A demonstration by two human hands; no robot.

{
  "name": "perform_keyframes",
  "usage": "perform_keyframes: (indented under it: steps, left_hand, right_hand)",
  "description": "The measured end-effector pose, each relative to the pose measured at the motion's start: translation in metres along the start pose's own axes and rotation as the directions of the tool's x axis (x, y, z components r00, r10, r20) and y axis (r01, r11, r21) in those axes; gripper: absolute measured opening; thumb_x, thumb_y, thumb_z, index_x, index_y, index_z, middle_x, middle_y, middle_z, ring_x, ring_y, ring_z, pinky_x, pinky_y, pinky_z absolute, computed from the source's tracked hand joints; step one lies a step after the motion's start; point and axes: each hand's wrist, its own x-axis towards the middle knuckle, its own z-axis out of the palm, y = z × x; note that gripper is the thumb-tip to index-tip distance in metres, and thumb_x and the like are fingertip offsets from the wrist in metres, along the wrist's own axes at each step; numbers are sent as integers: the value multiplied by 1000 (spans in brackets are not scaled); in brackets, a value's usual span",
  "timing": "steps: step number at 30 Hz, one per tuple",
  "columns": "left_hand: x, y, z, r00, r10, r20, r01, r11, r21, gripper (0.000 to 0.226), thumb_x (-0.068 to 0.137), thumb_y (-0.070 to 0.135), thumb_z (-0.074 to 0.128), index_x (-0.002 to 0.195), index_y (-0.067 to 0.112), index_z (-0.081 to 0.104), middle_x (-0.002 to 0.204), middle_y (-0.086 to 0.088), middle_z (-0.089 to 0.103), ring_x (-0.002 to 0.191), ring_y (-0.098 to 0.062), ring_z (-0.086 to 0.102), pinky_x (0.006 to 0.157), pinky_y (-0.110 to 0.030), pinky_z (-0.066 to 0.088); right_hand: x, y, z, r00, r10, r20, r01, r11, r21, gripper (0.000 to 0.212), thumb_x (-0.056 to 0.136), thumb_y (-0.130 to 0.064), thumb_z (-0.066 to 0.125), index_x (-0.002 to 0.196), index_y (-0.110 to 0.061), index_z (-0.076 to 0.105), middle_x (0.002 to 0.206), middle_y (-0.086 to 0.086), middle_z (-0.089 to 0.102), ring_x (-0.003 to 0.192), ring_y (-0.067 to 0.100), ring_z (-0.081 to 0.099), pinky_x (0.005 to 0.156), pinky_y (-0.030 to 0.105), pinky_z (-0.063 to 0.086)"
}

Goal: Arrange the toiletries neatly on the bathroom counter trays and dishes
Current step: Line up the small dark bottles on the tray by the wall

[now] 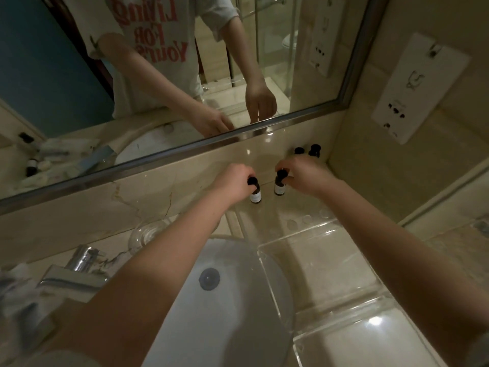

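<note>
While both arms reach over the sink (232, 308) toward the mirror (185, 75), each hand pinches a small dark bottle by its black cap. The left hand (234, 184) has its fingers curled closed around the cap of the left bottle (255, 195), whose pale label shows below the knuckles. The right hand (301, 176) grips the cap of the right bottle (279, 185) the same way, thumb and fingertips closed on it. Both bottles stand upright, close together but apart, at the back of the marble counter (79, 223), just below the mirror's metal frame; whether their bases rest on the stone I cannot tell. Two more dark bottles (307, 150) stand side by side in the corner behind the right hand, near the wall. A clear tray (330, 260) with compartments lies on the counter right of the sink, under the right forearm. A glass dish (148, 234) sits left of the left forearm, near the chrome tap (76, 271). At the far left edge lie blurred pale packets (16, 292).
</note>
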Motion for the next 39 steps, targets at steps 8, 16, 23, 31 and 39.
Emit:
perform_keyframes:
  steps: [8, 16, 23, 31, 39]
  left_hand:
    - [35, 12, 1, 998, 2, -60, 0, 1000, 31, 25, 88, 18, 56, 108, 6, 66, 107, -17, 64, 97, -32, 60, 80, -35, 52]
    - [59, 23, 9, 999, -26, -47, 29, 997, 76, 19, 89, 17, 50, 92, 9, 67, 97, -12, 63, 90, -29, 60, 63, -28, 34]
    - [62, 23, 14, 997, 25, -70, -19, 996, 89, 19, 91, 17, 50, 96, 9, 66, 104, -13, 62, 94, -29, 59, 66, -30, 36]
    - [60, 22, 16, 996, 12, -93, -4, 996, 90, 26, 93, 20, 48, 112, 9, 62, 115, -12, 60, 101, -30, 58, 79, -35, 46]
    - [48, 21, 13, 991, -13, -134, 32, 990, 138, 27, 92, 28, 52, 113, 14, 60, 115, -9, 59, 99, -28, 59, 71, -32, 44]
  right_hand:
    - [40, 14, -16, 998, 37, -43, -37, 999, -10, 29, 89, -11, 54, 117, -15, 62, 115, 10, 63, 102, 28, 59, 78, 29, 45]
    - [49, 18, -5, 999, 39, 1, -39, 999, -10, 25, 90, -11, 49, 108, -12, 65, 106, 10, 66, 90, 25, 62, 79, 38, 53]
    - [49, 17, -6, 999, 37, -4, -37, 998, -59, 27, 92, -12, 48, 112, -14, 64, 108, 9, 66, 94, 27, 61, 83, 41, 53]
    - [45, 17, -6, 999, 17, -44, -17, 1000, 13, 26, 90, -14, 51, 111, -18, 65, 109, 8, 67, 98, 28, 61, 83, 43, 52]
    - [33, 11, -7, 995, 60, -78, -59, 998, 11, 34, 90, -17, 53, 124, -20, 55, 121, 6, 61, 104, 27, 58, 79, 34, 48]
